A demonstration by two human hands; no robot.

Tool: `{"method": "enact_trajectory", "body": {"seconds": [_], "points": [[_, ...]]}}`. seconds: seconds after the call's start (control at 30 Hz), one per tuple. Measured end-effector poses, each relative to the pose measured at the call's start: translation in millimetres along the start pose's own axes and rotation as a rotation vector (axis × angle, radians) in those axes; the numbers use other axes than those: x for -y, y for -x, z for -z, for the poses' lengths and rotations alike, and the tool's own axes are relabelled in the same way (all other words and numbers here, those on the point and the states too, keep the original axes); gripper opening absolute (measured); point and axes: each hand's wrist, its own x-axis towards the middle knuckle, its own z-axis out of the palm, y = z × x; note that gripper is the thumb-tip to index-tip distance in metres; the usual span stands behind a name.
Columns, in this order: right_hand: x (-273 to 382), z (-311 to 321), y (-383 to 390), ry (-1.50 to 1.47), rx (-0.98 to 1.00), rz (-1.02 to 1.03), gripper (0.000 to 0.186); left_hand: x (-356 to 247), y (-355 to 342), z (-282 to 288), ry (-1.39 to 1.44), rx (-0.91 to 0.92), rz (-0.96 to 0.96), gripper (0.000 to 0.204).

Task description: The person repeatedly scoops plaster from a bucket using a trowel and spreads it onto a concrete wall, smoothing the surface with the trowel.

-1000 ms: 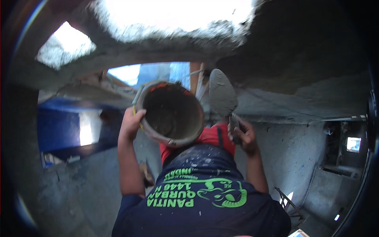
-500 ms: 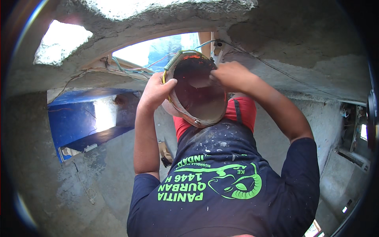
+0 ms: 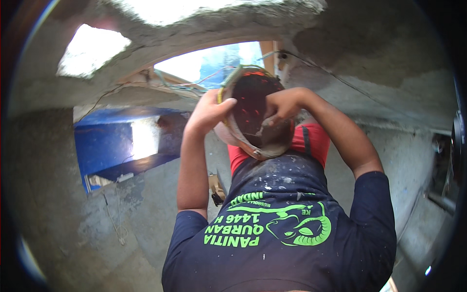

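Just beyond your shirt [image 3: 282,248], the bucket [image 3: 238,135] tilts its mouth toward you, your left hand [image 3: 210,111] gripping its left rim, your right hand [image 3: 286,106] inside its right rim, fingers curled, on what I can't tell.

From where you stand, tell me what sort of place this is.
Probably a room being built or repaired: patchy bare cement, loose wires and a grimy bucket point that way.
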Motion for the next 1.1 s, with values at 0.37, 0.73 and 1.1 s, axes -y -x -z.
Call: {"method": "enact_trajectory", "body": {"seconds": [0.37,0.73,1.1], "points": [[-56,-77,67,-1.03,-0.285,0.109,0.052,4,8,2,-0.038,-0.008,0.077,0.035],[-41,-114,91,-1.281,-0.642,0.078,0.053,26,2,13,0.027,0.0,0.056,0.038],[-25,-119,141,-1.12,-1.033,0.303,0.03,40,-18,10,-0.104,-0.129,-0.091,0.034]]}}
